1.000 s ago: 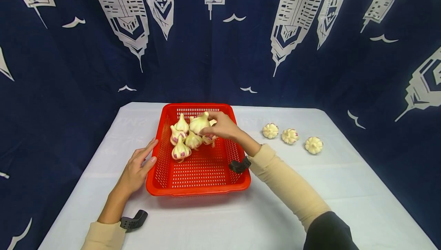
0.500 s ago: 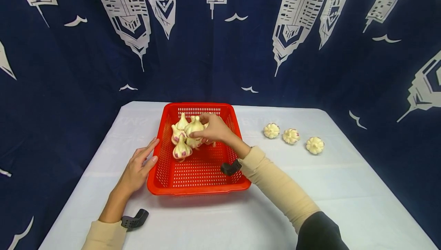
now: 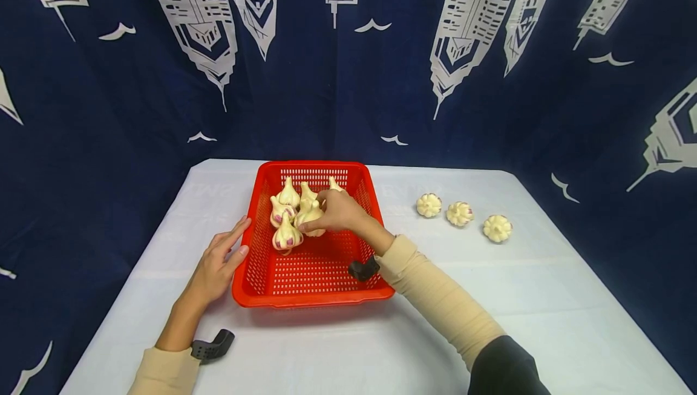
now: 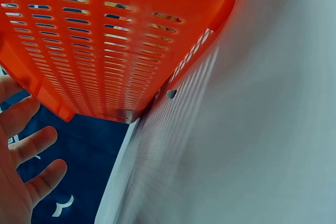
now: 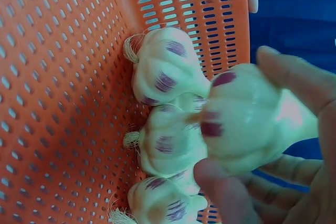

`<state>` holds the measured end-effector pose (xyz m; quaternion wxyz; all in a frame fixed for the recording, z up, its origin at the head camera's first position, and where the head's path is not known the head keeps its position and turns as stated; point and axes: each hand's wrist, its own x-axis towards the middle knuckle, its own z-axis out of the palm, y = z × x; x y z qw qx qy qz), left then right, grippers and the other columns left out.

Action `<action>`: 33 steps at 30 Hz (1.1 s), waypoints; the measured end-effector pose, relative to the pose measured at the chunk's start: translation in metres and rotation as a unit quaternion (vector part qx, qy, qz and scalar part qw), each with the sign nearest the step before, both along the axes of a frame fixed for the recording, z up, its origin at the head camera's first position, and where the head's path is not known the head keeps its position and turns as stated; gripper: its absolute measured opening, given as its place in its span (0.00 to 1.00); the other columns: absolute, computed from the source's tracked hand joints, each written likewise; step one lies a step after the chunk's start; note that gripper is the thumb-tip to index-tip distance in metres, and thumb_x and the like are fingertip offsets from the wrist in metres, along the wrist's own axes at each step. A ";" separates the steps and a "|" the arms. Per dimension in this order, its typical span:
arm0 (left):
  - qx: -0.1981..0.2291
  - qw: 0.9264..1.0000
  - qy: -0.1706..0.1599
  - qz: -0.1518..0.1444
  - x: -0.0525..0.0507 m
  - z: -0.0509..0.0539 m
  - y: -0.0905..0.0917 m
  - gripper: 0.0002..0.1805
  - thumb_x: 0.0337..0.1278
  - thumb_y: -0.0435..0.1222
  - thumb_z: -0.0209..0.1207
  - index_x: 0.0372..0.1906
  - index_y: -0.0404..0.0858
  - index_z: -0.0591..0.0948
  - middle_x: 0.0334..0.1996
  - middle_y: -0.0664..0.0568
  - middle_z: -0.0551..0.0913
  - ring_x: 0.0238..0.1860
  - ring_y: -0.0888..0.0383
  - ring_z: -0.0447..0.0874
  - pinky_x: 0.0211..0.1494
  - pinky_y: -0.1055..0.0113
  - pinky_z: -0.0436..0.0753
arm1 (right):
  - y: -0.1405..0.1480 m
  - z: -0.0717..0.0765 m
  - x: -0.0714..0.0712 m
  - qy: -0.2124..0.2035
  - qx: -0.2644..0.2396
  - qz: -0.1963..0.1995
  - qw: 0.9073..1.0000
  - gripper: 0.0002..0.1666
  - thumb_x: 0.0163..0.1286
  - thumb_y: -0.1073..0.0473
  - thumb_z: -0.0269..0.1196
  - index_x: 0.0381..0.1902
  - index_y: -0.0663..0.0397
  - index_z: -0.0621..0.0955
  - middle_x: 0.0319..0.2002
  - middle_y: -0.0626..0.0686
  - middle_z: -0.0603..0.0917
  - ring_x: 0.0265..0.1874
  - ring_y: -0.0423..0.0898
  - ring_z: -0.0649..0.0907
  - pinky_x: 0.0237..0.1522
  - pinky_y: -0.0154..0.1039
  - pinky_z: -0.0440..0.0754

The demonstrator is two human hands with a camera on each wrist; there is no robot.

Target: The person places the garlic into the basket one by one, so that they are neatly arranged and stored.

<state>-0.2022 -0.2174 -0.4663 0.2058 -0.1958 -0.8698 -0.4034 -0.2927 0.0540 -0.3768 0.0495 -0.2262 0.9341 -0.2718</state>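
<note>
My right hand (image 3: 340, 210) reaches into a red perforated basket (image 3: 316, 301) and grips a garlic bulb (image 5: 247, 119) between thumb and fingers. In the right wrist view, that bulb lies sideways above several other bulbs, among them a purple-streaked garlic bulb (image 5: 168, 66) near the basket wall. From the head, a garlic bulb (image 3: 287, 238) stands at the front left of the group, stem up; part of the group is hidden behind my right hand. Along the basket's left rim, my left hand (image 3: 216, 268) rests with fingers extended, touching the edge.
To the right of the basket, three loose items sit in a slanting row: a garlic bulb (image 3: 429, 205), another garlic bulb (image 3: 460, 214) and a third garlic bulb (image 3: 498, 228). A white cloth covers the table (image 3: 435, 322). Behind it hangs a dark blue patterned curtain (image 3: 327, 104).
My right hand, with the bulb in its grip, has moved left and then lower toward the front of the basket, uncovering a bulb at the back. My left hand stays put.
</note>
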 end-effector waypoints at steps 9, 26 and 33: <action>-0.003 1.000 0.000 0.003 0.000 0.000 0.000 0.28 0.67 0.36 0.54 0.71 0.38 0.70 0.70 0.43 0.68 0.56 0.49 0.71 0.50 0.55 0.72 | 0.000 -0.005 0.000 -0.066 0.070 0.007 0.995 0.35 0.49 0.41 0.78 0.42 0.63 0.82 0.24 0.50 0.80 0.20 0.42 0.78 0.24 0.35 0.76; -0.004 1.000 -0.006 0.002 0.000 0.000 -0.001 0.28 0.68 0.37 0.54 0.72 0.38 0.69 0.71 0.43 0.68 0.56 0.47 0.71 0.50 0.49 0.74 | -0.002 -0.023 -0.001 -0.116 0.070 0.034 0.990 0.26 0.52 0.44 0.77 0.28 0.55 0.75 0.20 0.52 0.77 0.15 0.46 0.82 0.22 0.35 0.79; -0.003 1.000 -0.007 0.002 0.000 0.000 -0.001 0.29 0.68 0.37 0.53 0.72 0.39 0.68 0.71 0.44 0.67 0.57 0.47 0.70 0.50 0.48 0.74 | -0.001 -0.022 -0.002 -0.129 0.060 0.027 0.989 0.28 0.50 0.44 0.79 0.31 0.57 0.76 0.24 0.54 0.80 0.16 0.47 0.84 0.24 0.36 0.81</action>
